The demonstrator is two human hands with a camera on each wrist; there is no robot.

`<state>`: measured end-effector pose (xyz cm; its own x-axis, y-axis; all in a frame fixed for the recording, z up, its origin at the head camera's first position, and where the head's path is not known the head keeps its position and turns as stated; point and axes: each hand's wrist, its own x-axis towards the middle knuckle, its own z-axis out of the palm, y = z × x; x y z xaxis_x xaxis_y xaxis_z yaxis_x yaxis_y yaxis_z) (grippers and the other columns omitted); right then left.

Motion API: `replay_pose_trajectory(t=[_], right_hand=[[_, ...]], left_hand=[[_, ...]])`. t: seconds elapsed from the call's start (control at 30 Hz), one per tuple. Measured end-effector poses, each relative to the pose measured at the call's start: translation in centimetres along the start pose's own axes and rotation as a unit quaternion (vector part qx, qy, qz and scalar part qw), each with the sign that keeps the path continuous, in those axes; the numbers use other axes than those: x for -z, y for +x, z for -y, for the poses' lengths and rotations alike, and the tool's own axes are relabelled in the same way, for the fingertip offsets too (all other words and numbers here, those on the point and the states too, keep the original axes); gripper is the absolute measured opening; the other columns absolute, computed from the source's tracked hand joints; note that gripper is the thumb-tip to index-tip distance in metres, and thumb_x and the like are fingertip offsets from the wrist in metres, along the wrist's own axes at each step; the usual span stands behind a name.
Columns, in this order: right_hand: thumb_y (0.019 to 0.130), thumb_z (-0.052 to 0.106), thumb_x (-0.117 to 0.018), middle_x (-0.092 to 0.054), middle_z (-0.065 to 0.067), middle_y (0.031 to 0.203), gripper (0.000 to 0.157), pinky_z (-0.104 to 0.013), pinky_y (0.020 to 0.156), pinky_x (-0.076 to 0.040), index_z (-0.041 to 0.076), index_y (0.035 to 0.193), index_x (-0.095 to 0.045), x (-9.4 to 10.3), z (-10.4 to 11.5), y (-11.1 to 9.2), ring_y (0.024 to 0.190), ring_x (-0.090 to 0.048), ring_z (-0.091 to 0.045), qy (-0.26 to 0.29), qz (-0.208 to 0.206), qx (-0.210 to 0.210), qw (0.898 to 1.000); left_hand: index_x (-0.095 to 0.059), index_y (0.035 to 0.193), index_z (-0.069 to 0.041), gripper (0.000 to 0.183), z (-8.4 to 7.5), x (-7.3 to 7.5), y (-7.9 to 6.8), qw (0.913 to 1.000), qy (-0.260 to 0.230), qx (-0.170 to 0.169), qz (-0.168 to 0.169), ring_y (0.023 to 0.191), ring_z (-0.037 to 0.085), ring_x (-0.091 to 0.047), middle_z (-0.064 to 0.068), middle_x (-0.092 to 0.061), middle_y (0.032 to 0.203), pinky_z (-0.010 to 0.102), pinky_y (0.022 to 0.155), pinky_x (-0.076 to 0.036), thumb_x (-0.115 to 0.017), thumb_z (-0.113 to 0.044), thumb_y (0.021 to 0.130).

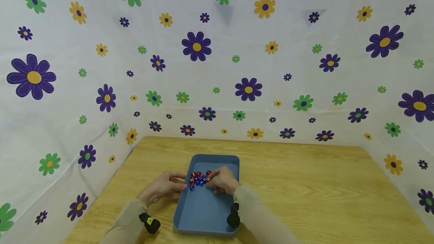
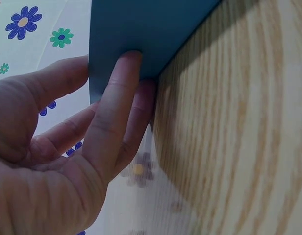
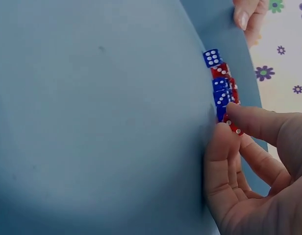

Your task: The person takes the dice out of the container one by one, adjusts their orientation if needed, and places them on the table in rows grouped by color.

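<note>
A blue rectangular tray (image 1: pixel 207 214) holds a cluster of translucent blue dice (image 1: pixel 198 181) and red dice (image 1: pixel 192 180) with white dots, toward its far left part. Inside the tray, my right hand (image 1: pixel 223 180) pinches a red die (image 3: pixel 233 125) between thumb and fingertip, right beside the blue dice (image 3: pixel 221 97). Another blue die (image 3: pixel 212 58) sits at the far end of the cluster in the right wrist view. My left hand (image 1: pixel 164 187) is at the tray's left side, its loosely bent fingers (image 2: pixel 112 110) touching the outer wall (image 2: pixel 136 29).
The tray stands on a wood-grain table (image 1: pixel 305 195). Around the table's back and sides hangs a white sheet (image 1: pixel 217 70) printed with purple, green and yellow flowers. Black wrist cameras (image 1: pixel 150 223) are strapped over the sleeves, the right one close over the tray's near right edge.
</note>
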<state>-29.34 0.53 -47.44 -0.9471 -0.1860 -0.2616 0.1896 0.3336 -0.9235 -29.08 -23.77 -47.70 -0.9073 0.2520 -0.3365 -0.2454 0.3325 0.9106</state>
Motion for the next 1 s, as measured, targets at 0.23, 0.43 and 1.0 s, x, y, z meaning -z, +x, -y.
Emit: replay_pose_trajectory(t=[0.23,0.43,1.0], right_hand=[[0.082,0.001,-0.075,-0.062,-0.008,0.083,0.024,-0.028,0.056,-0.056,-0.001,0.105,-0.071,0.5,0.1,-0.2,0.066,-0.053,-0.014,0.021,0.023,-0.01,0.999],[0.084,0.005,-0.075,-0.066,-0.009,0.092,0.022,-0.031,0.061,-0.058,0.0,0.106,-0.072,0.7,0.4,-0.6,0.072,-0.058,-0.017,0.021,0.033,-0.011,0.999],[0.089,0.01,-0.072,-0.071,-0.012,0.104,0.026,-0.043,0.069,-0.06,0.0,0.113,-0.071,2.1,0.9,-0.7,0.086,-0.068,-0.02,0.033,0.048,0.07,0.996]], left_hand=[[-0.047,0.138,0.007,0.059,0.1,0.0,0.0,0.9999,0.001,-0.01,0.008,0.095,0.021,-0.068,0.021,-0.062,0.118,0.04,0.08,-0.059,-0.073,-0.013,0.089],[-0.047,0.138,0.006,0.059,0.1,-0.2,-0.1,1.0,-0.001,-0.007,0.006,0.094,0.021,-0.068,0.021,-0.062,0.118,0.041,0.079,-0.06,-0.073,-0.014,0.089],[-0.045,0.139,0.006,0.061,0.2,-0.3,-0.2,0.9998,-0.013,-0.009,0.011,0.094,0.022,-0.068,0.023,-0.059,0.121,0.041,0.079,-0.059,-0.072,-0.015,0.089]])
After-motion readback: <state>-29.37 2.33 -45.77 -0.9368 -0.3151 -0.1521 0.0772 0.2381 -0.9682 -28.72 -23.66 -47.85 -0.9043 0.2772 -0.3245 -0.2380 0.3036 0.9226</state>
